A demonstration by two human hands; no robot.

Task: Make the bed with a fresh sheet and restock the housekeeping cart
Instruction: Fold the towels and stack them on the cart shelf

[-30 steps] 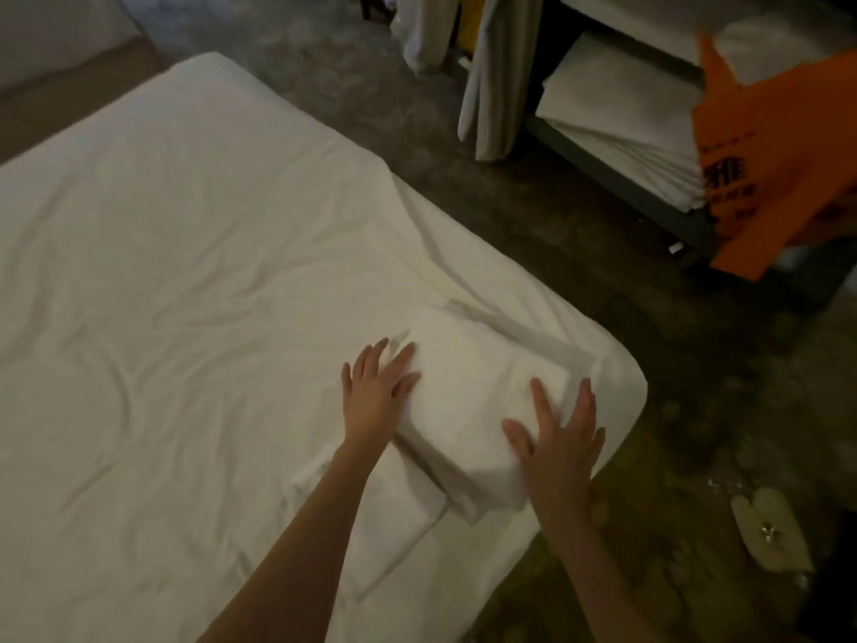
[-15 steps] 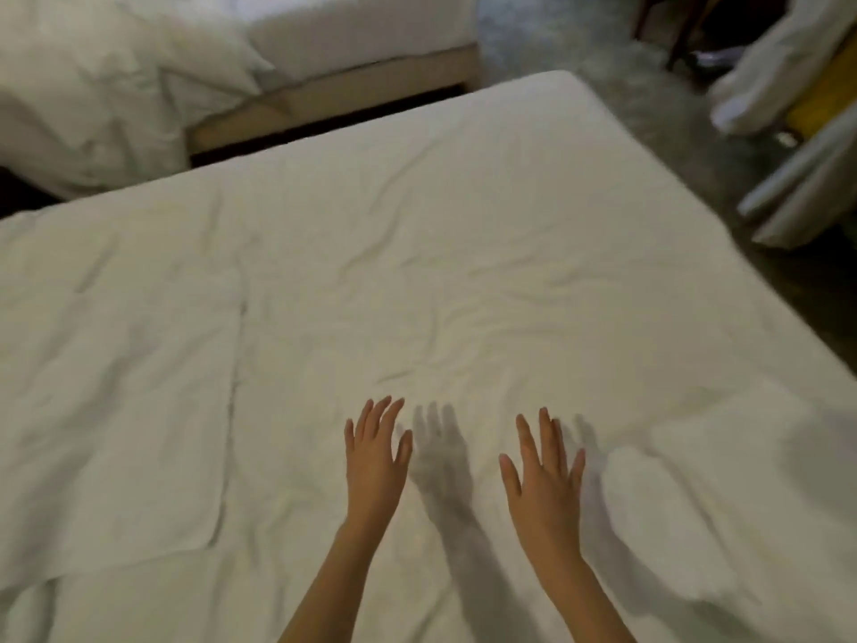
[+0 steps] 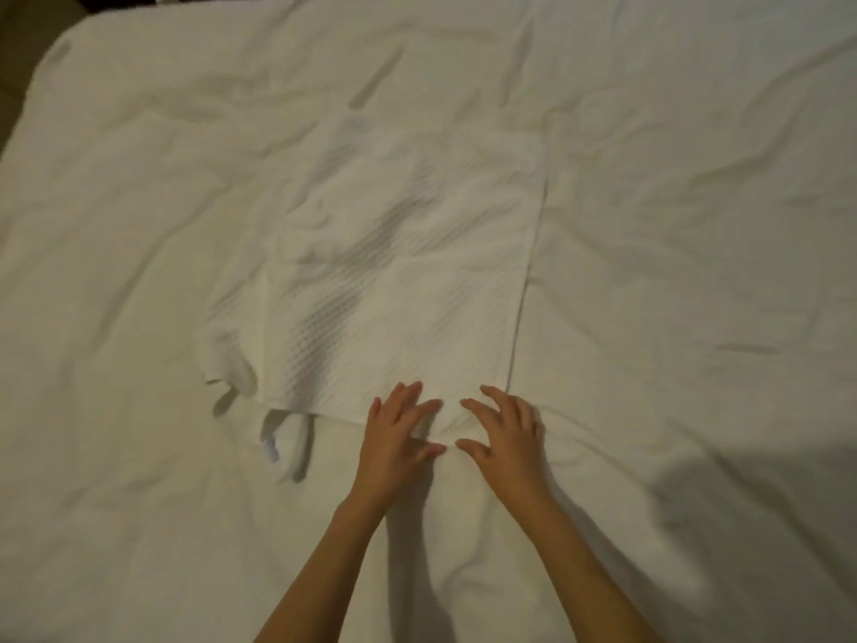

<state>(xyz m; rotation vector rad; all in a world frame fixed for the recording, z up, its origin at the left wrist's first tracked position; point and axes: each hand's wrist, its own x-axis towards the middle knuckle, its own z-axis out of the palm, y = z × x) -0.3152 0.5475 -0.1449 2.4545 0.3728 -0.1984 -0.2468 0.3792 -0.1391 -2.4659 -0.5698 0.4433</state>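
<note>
A white bed (image 3: 672,225) covered by a wrinkled sheet fills the head view. In its middle lies a flat, folded white cloth (image 3: 399,271) with a textured weave and a straight right edge. My left hand (image 3: 394,438) and my right hand (image 3: 503,431) lie side by side at the cloth's near edge. Their fingers are spread and lightly bent, and the fingertips touch the cloth. Neither hand holds anything. A bunched bit of white fabric (image 3: 278,438) sticks out from under the cloth's near left corner.
The bed's far left corner (image 3: 55,53) shows against a dark floor. A shadow covers the sheet at the lower right (image 3: 765,503). The housekeeping cart is out of view.
The view swung from the bed's corner and the cart to the middle of the bed. My hands left the folded stack, hovered over the sheet, and now touch the flat cloth's near edge.
</note>
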